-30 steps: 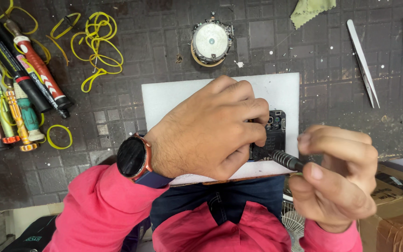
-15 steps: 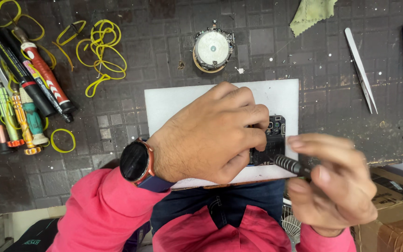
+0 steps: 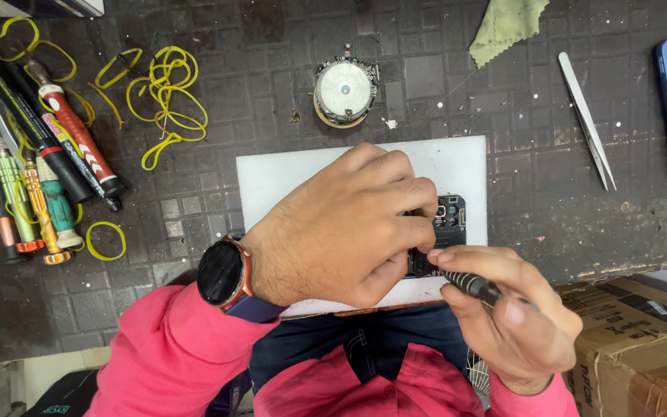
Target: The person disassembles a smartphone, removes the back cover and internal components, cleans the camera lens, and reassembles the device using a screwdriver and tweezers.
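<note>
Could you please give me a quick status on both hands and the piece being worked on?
Left hand pressing down the opened device on the white pad. Right hand gripping a small screwdriver, tip at the device. Nothing obstructing.

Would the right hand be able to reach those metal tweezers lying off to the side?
Probably yes. The tweezers lie bare on the dark mat, nothing between them and the right hand. But that hand grips a small screwdriver, so it would need to free its fingers first.

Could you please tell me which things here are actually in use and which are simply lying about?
In use: left hand on the opened phone, white pad, right hand holding the screwdriver.

Lying about: tweezers, rubber bands, green cloth, spare screwdrivers.
</note>
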